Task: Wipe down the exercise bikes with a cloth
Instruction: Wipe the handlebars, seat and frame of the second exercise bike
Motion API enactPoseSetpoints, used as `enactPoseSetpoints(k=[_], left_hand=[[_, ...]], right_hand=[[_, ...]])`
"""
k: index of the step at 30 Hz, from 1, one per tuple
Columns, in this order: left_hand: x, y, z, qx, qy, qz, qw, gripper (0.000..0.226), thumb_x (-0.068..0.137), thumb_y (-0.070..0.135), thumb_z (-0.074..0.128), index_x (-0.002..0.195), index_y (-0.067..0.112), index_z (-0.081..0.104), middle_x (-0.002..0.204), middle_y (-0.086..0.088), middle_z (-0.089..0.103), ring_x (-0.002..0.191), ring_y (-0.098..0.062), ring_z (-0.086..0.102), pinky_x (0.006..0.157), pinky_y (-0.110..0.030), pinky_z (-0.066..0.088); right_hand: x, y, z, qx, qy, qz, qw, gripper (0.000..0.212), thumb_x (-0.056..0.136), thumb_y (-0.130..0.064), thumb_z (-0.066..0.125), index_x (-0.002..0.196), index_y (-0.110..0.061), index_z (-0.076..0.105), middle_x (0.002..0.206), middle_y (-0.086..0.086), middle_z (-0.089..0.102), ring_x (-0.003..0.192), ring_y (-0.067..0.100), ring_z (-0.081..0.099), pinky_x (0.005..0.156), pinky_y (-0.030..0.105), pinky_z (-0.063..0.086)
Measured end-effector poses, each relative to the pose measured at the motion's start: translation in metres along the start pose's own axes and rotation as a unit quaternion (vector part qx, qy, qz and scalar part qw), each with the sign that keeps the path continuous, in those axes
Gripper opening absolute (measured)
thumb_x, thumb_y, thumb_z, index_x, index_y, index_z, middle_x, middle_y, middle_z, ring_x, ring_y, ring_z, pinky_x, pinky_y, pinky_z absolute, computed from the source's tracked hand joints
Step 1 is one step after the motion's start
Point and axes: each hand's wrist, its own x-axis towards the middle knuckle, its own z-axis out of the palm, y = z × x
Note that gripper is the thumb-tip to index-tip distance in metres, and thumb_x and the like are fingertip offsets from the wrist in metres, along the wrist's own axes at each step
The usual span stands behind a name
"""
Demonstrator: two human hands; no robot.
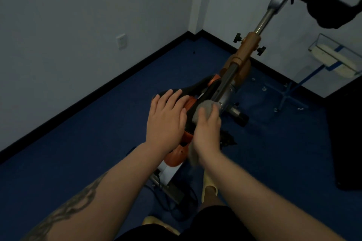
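Note:
An orange and black exercise bike (pixel 247 47) stands in front of me, its black handlebars (pixel 331 8) at the top right. My left hand (pixel 166 117) lies flat with straight fingers on the black and orange saddle (pixel 191 101). My right hand (pixel 207 129) grips a grey cloth (pixel 205 108) and presses it against the saddle's right side, close to the silver frame tube (pixel 225 86). A tail of the cloth hangs below my right wrist.
The bike stands on blue floor near a corner of white walls with black skirting. A wall socket (pixel 121 41) is on the left wall. A blue-framed stand (pixel 293 94) with a flat mop stands at the right. A dark object (pixel 346 133) fills the right edge. My slippered feet are below.

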Motion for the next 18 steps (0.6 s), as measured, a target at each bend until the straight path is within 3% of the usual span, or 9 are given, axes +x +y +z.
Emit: enactPoseSetpoints(k=[3, 6, 8, 12, 16, 18], left_hand=[[0.005, 0.005, -0.004, -0.023, 0.028, -0.010, 0.999, 0.040, 0.098, 0.024, 0.033, 0.131, 0.022, 0.056, 0.139, 0.001, 0.051, 0.132, -0.019, 0.040, 0.113, -0.038, 0.023], [0.027, 0.006, -0.009, -0.092, 0.043, -0.076, 0.992, 0.031, 0.100, 0.019, 0.037, 0.118, 0.022, 0.062, 0.119, 0.001, 0.060, 0.110, -0.022, 0.050, 0.093, -0.035, 0.034], [0.047, 0.001, -0.009, -0.125, 0.038, -0.145, 0.981, 0.031, 0.100, 0.019, 0.038, 0.119, 0.024, 0.061, 0.122, 0.000, 0.059, 0.112, -0.023, 0.048, 0.091, -0.036, 0.035], [0.066, -0.008, 0.002, -0.162, 0.006, -0.250, 0.955, 0.032, 0.099, 0.021, 0.038, 0.119, 0.028, 0.061, 0.126, 0.004, 0.060, 0.116, -0.019, 0.051, 0.089, -0.037, 0.040], [0.060, -0.005, 0.010, -0.177, 0.067, -0.296, 0.936, 0.030, 0.098, 0.024, 0.038, 0.107, 0.035, 0.064, 0.107, 0.016, 0.067, 0.093, -0.005, 0.057, 0.067, -0.027, 0.039], [0.058, -0.004, 0.011, -0.181, 0.095, -0.296, 0.933, 0.028, 0.097, 0.024, 0.040, 0.104, 0.035, 0.064, 0.102, 0.017, 0.067, 0.086, 0.000, 0.055, 0.061, -0.021, 0.035]], right_hand=[[-0.034, 0.010, 0.005, -0.059, -0.004, -0.102, 0.993, 0.063, 0.099, -0.050, 0.027, 0.153, -0.032, 0.001, 0.161, -0.004, -0.004, 0.146, 0.020, 0.010, 0.117, 0.042, 0.023], [0.004, -0.001, -0.002, -0.225, -0.031, -0.205, 0.952, 0.054, 0.102, -0.040, 0.022, 0.154, -0.025, 0.015, 0.162, -0.001, 0.000, 0.148, 0.015, 0.001, 0.121, 0.041, 0.007], [0.032, -0.018, -0.006, -0.287, -0.071, -0.251, 0.922, 0.048, 0.105, -0.034, 0.023, 0.152, -0.024, 0.027, 0.162, -0.002, 0.007, 0.148, 0.012, -0.002, 0.120, 0.040, -0.003], [0.038, -0.022, -0.003, -0.326, -0.109, -0.286, 0.894, 0.048, 0.104, -0.034, 0.022, 0.151, -0.024, 0.026, 0.162, -0.001, 0.006, 0.148, 0.014, -0.002, 0.120, 0.041, -0.002], [0.007, -0.003, -0.009, -0.349, -0.128, -0.358, 0.857, 0.058, 0.099, -0.040, 0.006, 0.153, -0.023, 0.019, 0.162, 0.000, 0.005, 0.149, 0.015, -0.003, 0.121, 0.041, -0.001], [0.027, -0.008, -0.011, -0.367, -0.146, -0.368, 0.842, 0.056, 0.100, -0.040, 0.007, 0.153, -0.023, 0.019, 0.162, 0.000, 0.006, 0.149, 0.015, -0.003, 0.120, 0.040, -0.002]])
